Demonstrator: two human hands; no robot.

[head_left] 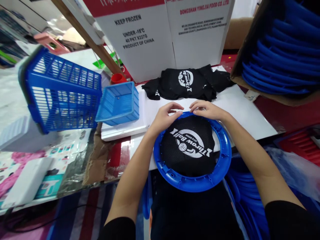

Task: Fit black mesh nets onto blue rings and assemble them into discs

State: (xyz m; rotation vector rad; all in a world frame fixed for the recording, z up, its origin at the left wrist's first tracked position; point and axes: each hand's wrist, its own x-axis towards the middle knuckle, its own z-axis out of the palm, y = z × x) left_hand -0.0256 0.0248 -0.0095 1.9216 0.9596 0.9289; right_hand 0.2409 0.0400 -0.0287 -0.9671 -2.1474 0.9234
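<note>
A blue plastic ring [225, 150] lies at the near edge of the white table, partly over my lap. Inside it is a round black mesh cloth [190, 163] with a white "Throw Ball" print; a gap shows between cloth and ring on the right. At the ring's far rim, my left hand [168, 115] has curved fingers, thumb and fingertips at the rim and cloth edge. Just right of it, my right hand [206, 110] bends its fingers over the same rim. Both hands seem to pinch there, the fingertips close together. More black printed cloths [175, 83] lie beyond the hands.
Left of the ring stand a small light-blue tray [136, 100] and a large blue basket [65, 90]. White cartons [160, 50] rise behind the cloths. At the right, a cardboard box [238, 73] holds several blue rings [275, 73]; more rings [245, 190] are below.
</note>
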